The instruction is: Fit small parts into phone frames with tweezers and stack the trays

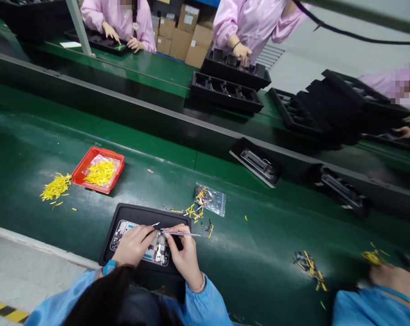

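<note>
An opened phone-like device with bare circuit boards lies in a black foam tray in front of me. My left hand rests over its middle, fingers pinched at the upper edge; what they hold, if anything, is too small to make out. From the right, my right hand grips a thin pair of metal tweezers between thumb and fingers. The tweezers lie almost level, and their tip is hidden close to the left fingertips. Both hands meet above the device, covering part of it.
A red bin holds yellow strips, with a loose yellow pile beside it. A clear bag and scattered strips lie beyond the tray. Further devices sit along the belt. Co-workers in pink and a blue sleeve are nearby.
</note>
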Demonstrator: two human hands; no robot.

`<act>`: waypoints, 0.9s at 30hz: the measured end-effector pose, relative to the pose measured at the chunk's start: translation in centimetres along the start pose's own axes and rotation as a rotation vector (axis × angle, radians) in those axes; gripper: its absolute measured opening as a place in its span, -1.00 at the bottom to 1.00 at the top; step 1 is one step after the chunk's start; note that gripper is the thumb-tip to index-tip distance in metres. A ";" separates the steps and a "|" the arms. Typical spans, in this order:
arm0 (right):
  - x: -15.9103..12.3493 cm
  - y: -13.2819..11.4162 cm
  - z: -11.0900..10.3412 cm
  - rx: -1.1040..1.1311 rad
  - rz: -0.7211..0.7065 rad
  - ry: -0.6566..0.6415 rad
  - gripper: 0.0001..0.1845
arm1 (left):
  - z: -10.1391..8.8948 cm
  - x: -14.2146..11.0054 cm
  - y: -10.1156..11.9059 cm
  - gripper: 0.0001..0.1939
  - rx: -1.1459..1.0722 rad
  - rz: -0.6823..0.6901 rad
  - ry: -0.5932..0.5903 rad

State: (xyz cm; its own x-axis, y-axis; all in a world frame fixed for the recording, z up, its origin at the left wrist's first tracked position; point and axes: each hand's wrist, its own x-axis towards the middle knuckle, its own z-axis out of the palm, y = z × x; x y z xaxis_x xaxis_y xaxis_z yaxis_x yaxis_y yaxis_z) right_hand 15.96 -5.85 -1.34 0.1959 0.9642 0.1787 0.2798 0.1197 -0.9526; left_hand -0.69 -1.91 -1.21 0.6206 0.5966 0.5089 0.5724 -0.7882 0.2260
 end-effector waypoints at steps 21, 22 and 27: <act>-0.4 -0.4 -0.3 0.065 0.091 -0.022 -0.93 | -0.4 -1.0 0.0 -0.60 0.021 0.046 -0.070; -0.4 -0.4 -0.3 0.061 0.087 -0.022 -0.93 | -0.3 -1.0 0.1 -0.61 0.024 0.047 -0.063; -0.5 -0.7 -0.3 0.035 0.042 -0.033 -0.90 | -0.1 -0.9 0.6 -0.63 0.092 0.070 -0.051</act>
State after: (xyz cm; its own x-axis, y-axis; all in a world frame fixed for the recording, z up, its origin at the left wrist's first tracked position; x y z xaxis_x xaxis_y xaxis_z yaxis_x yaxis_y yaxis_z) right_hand 15.96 -6.51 -0.67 0.1755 0.9758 0.1302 0.2383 0.0863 -0.9674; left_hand -0.95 -2.90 -1.44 0.6855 0.5496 0.4775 0.5725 -0.8121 0.1129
